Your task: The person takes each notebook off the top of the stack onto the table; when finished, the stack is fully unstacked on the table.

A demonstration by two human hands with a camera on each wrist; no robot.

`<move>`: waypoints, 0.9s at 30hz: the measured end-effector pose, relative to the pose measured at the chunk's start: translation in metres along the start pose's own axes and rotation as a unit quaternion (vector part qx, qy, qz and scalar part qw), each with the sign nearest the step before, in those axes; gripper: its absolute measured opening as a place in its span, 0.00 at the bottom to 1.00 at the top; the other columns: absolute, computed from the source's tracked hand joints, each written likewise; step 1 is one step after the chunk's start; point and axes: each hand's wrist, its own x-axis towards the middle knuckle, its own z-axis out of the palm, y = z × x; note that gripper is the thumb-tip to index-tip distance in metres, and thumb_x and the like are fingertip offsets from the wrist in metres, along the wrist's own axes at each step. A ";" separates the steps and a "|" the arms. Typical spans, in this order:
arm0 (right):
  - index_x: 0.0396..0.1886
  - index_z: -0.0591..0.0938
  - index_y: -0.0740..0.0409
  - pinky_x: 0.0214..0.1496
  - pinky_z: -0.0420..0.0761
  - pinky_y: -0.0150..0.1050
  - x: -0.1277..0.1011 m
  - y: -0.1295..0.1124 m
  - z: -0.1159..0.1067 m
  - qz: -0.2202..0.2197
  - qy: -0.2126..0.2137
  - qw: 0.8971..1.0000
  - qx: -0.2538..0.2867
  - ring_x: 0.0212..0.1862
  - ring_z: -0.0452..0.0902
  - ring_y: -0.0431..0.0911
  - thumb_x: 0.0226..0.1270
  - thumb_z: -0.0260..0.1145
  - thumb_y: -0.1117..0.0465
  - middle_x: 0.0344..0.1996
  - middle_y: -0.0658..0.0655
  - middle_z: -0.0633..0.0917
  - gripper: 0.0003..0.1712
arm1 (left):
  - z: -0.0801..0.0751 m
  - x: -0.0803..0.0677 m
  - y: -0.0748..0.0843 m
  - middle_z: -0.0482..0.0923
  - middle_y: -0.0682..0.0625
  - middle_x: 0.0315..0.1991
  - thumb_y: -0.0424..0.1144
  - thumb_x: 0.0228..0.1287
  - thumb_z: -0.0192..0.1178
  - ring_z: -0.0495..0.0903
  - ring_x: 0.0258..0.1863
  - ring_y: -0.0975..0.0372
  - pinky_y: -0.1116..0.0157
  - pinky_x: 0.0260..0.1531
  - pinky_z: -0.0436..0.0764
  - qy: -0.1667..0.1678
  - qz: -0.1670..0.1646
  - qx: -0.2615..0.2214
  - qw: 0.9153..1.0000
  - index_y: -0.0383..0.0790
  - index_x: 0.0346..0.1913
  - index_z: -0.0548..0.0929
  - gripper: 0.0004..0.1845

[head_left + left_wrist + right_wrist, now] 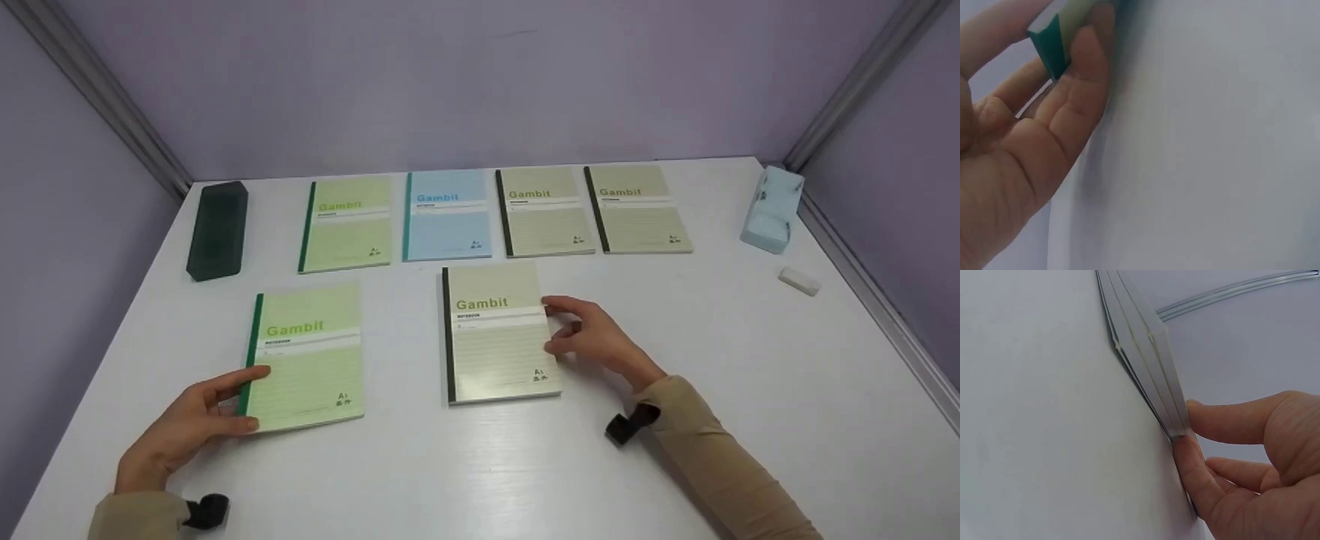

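Observation:
A light green notebook (307, 360) with a green spine lies flat on the white table (750, 375), at the front left. My left hand (256, 398) holds its spine edge, thumb on top and fingers beneath. In the left wrist view the green spine corner (1050, 48) sits between my thumb and fingers (1086, 67). An olive notebook (495, 337) with a dark spine lies at the centre. My right hand (549, 325) pinches its right page edge with forefinger and thumb. The right wrist view shows those page edges (1151, 371) against my fingertips (1185, 444).
Along the back lies a row of notebooks: a green one (349, 223), a blue one (448, 214) and two olive ones (544, 211) (637, 208). A dark green case (217, 229) lies at the back left. A pale blue object (772, 210) and a white eraser (799, 281) are at the right. Purple walls enclose the table.

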 end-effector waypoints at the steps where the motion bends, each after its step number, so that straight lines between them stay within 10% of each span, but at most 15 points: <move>1: 0.69 0.69 0.58 0.34 0.74 0.36 0.000 0.000 0.000 0.000 0.000 1.000 0.003 0.37 0.78 0.46 0.50 0.72 0.73 0.61 0.59 0.74 0.43 | -0.003 -0.001 -0.001 0.47 0.34 0.72 0.25 0.50 0.70 0.77 0.51 0.66 0.65 0.46 0.79 0.004 -0.005 0.006 1.000 0.35 0.71 0.64 0.43; 17: 0.69 0.69 0.57 0.34 0.74 0.35 0.000 -0.001 0.001 0.004 -0.002 1.000 0.005 0.37 0.77 0.46 0.51 0.72 0.73 0.61 0.59 0.74 0.43 | -0.034 -0.018 0.003 0.48 0.30 0.72 0.30 0.48 0.72 0.73 0.49 0.64 0.65 0.42 0.78 0.045 -0.079 0.131 0.987 0.33 0.71 0.61 0.46; 27: 0.69 0.69 0.57 0.37 0.74 0.36 0.000 0.000 0.000 0.005 0.002 1.000 0.007 0.38 0.77 0.46 0.50 0.72 0.73 0.61 0.59 0.74 0.43 | -0.033 -0.018 0.009 0.65 0.29 0.58 0.32 0.44 0.73 0.69 0.50 0.44 0.58 0.40 0.73 0.091 -0.087 0.276 0.953 0.30 0.68 0.65 0.45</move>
